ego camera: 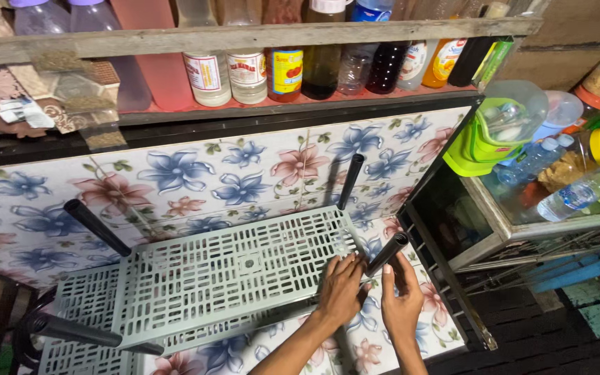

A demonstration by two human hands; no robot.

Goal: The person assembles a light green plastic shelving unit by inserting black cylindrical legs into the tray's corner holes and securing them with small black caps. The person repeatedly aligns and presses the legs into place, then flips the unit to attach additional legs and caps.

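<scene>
A grey slotted plastic shelf panel lies on its side against a flower-patterned surface, with dark tube legs sticking out of its corners. My left hand presses flat on the panel's near right corner. My right hand grips the dark tube leg at that same corner. Another tube stands at the far right corner, one at the upper left and one at the lower left. A second slotted panel lies behind the first, at the left.
A wooden shelf above holds several bottles of sauce and liquid. At the right a glass-topped case carries water bottles, a green plastic container and jars. Dark floor with blue pieces lies at the lower right.
</scene>
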